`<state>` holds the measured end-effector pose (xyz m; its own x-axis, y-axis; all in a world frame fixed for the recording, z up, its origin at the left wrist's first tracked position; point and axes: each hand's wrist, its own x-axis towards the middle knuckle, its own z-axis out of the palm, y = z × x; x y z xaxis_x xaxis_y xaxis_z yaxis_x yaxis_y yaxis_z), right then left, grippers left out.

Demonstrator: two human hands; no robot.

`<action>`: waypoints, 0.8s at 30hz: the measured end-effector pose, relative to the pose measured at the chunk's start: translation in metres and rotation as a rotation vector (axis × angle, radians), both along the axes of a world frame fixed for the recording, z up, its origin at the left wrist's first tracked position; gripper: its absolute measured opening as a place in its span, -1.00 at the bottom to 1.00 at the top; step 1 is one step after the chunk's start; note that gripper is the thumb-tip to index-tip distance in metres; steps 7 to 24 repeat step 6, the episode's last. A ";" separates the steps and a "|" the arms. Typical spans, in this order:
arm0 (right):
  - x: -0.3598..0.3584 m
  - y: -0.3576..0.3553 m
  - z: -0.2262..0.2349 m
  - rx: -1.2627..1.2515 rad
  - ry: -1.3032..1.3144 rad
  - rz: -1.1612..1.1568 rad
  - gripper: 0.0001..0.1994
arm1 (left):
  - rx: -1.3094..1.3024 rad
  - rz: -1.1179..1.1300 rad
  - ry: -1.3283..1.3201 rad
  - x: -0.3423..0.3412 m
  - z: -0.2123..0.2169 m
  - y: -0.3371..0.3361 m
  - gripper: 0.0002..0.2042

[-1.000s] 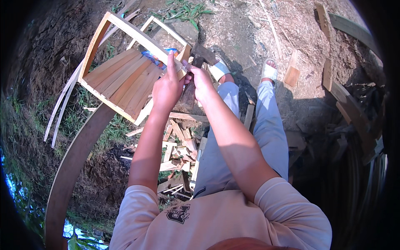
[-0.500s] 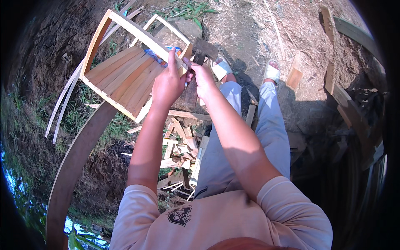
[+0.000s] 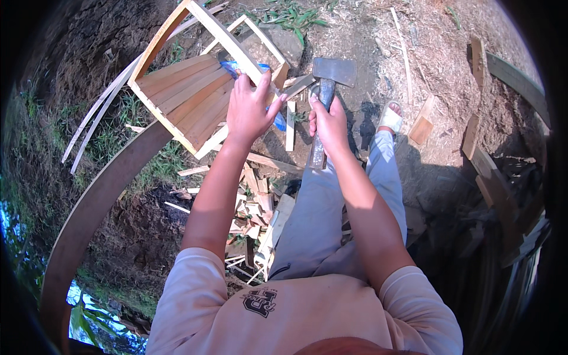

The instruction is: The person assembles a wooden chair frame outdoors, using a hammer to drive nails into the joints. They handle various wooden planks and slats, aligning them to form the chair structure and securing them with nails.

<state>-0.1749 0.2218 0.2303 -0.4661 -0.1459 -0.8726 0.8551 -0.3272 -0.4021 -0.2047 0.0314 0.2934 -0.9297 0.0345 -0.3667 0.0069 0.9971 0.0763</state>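
My left hand is closed over the near right corner of a chair-like wooden frame. Its slatted panel of light and reddish boards tilts toward me. The thumb points right, past the rail's end; part of the grip is hidden behind the hand. In my right hand is a hatchet, held by its short worn handle with the broad dark head up and away from me. The hatchet is apart from the frame. A blue patterned plastic bag shows behind the rail.
Wood offcuts lie heaped below the frame. A long curved board runs down the left side, with thin strips above it. More boards stand at right. My sandalled foot rests on the shavings-strewn ground.
The hatchet and my right hand have moved right, away from the frame's corner, and the head now shows broadside. My left hand's raised index finger has come down onto the rail.
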 end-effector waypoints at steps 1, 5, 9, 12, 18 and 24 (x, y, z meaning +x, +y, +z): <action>0.008 0.010 0.001 0.040 0.046 0.031 -0.80 | -0.057 -0.052 0.080 0.000 0.001 0.000 -0.41; 0.035 0.043 0.016 0.192 0.191 0.207 -0.76 | -0.238 -0.191 0.333 0.009 -0.013 -0.010 -0.32; 0.049 0.051 0.005 0.208 0.232 0.260 -0.61 | -0.258 -0.241 0.361 0.001 -0.012 -0.014 -0.27; 0.049 0.051 0.005 0.208 0.232 0.260 -0.61 | -0.258 -0.241 0.361 0.001 -0.012 -0.014 -0.27; 0.049 0.051 0.005 0.208 0.232 0.260 -0.61 | -0.258 -0.241 0.361 0.001 -0.012 -0.014 -0.27; 0.049 0.051 0.005 0.208 0.232 0.260 -0.61 | -0.258 -0.241 0.361 0.001 -0.012 -0.014 -0.27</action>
